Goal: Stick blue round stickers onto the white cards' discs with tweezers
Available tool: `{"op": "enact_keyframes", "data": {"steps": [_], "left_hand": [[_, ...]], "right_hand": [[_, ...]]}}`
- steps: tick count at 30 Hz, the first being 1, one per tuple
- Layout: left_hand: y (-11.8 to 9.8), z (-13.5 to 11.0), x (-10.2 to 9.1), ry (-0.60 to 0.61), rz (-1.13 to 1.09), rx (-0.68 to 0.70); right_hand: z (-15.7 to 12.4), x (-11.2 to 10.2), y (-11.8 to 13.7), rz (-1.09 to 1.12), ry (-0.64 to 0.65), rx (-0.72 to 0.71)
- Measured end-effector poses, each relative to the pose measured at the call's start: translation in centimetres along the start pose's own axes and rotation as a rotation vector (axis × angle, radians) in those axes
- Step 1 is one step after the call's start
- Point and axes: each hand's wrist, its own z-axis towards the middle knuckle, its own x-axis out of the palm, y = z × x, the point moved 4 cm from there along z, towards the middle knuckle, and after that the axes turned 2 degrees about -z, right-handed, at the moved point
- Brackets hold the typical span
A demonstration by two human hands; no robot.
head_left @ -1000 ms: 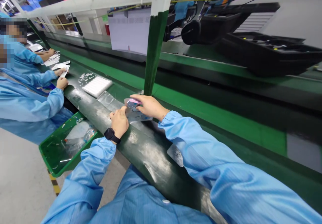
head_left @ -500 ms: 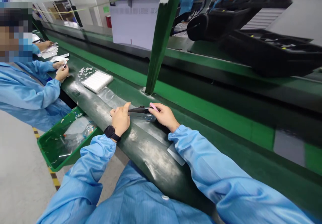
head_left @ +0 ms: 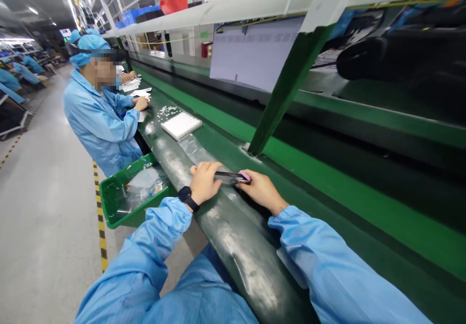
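My left hand, with a dark watch on its wrist, is closed around the left end of a few thin, dark glossy panels. At their other end my right hand grips the same panels, its fingers pressed near a small pink strip. Whether the pink strip is wrapped round the panels or only lies against them, I cannot tell. Both hands are just above the green worktop. A clear plastic sheet or bag lies flat beyond my left hand.
A white block-like stack lies farther left, with small white pieces behind it. A green bin of plastic scraps stands below the bench edge. A green post rises behind my hands. A co-worker sits at the left.
The view has swung left and up, showing more of the co-worker and aisle. The panels, seen spread slightly apart before, now look closer together; both hands remain on them.
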Motion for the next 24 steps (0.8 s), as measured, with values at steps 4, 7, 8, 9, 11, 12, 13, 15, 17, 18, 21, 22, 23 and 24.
{"op": "enact_keyframes", "data": {"steps": [4, 7, 8, 9, 11, 12, 13, 15, 17, 18, 21, 22, 23, 24], "left_hand": [[3.1, -0.2, -0.2, -0.065, -0.191, -0.097], [4.2, 0.0, 1.0, -0.059, -0.299, -0.104], [4.3, 0.1, 1.3, -0.07, -0.328, -0.102], [4.3, 0.2, 1.6, -0.085, -0.355, -0.102], [4.1, 0.4, 2.0, -0.116, -0.406, -0.103], [4.0, 0.5, 2.0, -0.13, -0.43, -0.106], [4.0, 0.6, 2.0, -0.143, -0.452, -0.112], [4.1, 0.6, 1.8, -0.169, -0.495, -0.134], [4.3, 0.7, 1.5, -0.189, -0.536, -0.171], [4.6, 0.7, 1.3, -0.197, -0.556, -0.197], [5.6, 1.3, 0.7, -0.227, -0.617, -0.294], [6.1, 1.7, 0.4, -0.243, -0.639, -0.33], [6.6, 2.2, 0.0, -0.262, -0.66, -0.366], [7.1, 2.8, -0.4, -0.28, -0.682, -0.403]], "right_hand": [[0.2, -0.1, 0.1, 0.022, -0.004, -0.001], [0.4, 0.2, 0.0, 0.051, -0.051, -0.004], [0.5, 0.3, -0.1, 0.053, -0.073, -0.001], [0.5, 0.5, -0.1, 0.051, -0.094, 0.003], [0.5, 0.7, -0.2, 0.043, -0.126, 0.012], [0.5, 0.8, -0.3, 0.037, -0.136, 0.014], [0.5, 0.9, -0.3, 0.031, -0.143, 0.014], [0.6, 1.1, -0.2, 0.023, -0.15, 0.017], [0.9, 1.1, 0.0, 0.032, -0.151, 0.023], [1.2, 1.0, 0.3, 0.039, -0.156, 0.02], [1.8, -0.2, 1.2, 0.041, -0.234, -0.023], [1.9, -1.0, 1.4, 0.028, -0.28, -0.033], [1.8, -1.9, 1.5, 0.013, -0.322, -0.033], [1.4, -3.0, 1.4, 0.002, -0.355, -0.021]]}}
